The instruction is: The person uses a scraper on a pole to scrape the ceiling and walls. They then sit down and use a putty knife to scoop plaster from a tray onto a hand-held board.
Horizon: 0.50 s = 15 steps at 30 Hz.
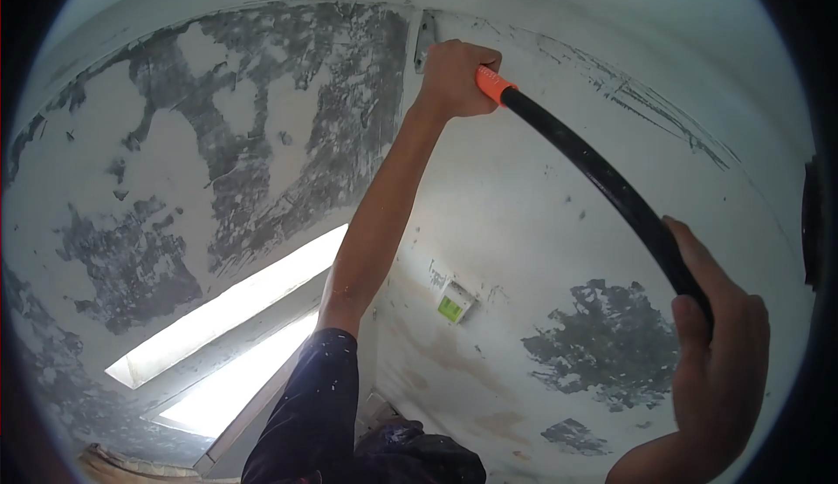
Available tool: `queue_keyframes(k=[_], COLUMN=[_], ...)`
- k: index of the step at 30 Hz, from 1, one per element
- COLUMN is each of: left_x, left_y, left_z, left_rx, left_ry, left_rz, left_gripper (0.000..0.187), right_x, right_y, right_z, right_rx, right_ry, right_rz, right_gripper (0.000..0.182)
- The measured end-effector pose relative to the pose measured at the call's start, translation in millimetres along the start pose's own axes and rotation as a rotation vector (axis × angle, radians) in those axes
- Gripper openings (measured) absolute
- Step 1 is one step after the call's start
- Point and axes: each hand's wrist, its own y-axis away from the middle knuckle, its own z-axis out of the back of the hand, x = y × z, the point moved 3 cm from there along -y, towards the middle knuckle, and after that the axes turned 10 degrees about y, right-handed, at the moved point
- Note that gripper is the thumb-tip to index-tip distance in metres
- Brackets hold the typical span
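Observation:
My left hand [457,78], arm stretched up, is closed beside the corner where two wall surfaces meet. It grips the orange collar end of a long-handled scraper [602,170]. Just past my knuckles a narrow metal blade [425,41] shows against the corner; its joint to the handle is hidden by my hand. The black handle appears bowed as it runs down to the right. My right hand [720,353] is wrapped around its lower part, with the thumb on the near side.
Grey patches and peeled coating mark the left surface [262,126]. A bright skylight [236,362] is set in it. On the right wall are a dark rough patch [602,344] and a small box with a green label [451,306]. A dark object [812,222] stands at the right edge.

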Motion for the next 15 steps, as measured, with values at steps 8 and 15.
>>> queue_keyframes(k=[8, 15], left_x=[-1.6, 9.0], left_y=[0.3, 4.4], left_z=[2.0, 6.1], left_rx=[0.032, 0.028], left_ry=[-0.046, -0.047], left_rz=[-0.001, 0.015], left_gripper=[0.034, 0.033], right_x=[-0.8, 11.8], right_y=[-2.6, 4.1], right_z=[1.6, -4.0], right_rx=[-0.147, -0.180], right_ry=[-0.109, 0.083], right_rz=[0.065, 0.029], right_gripper=[0.036, 0.056])
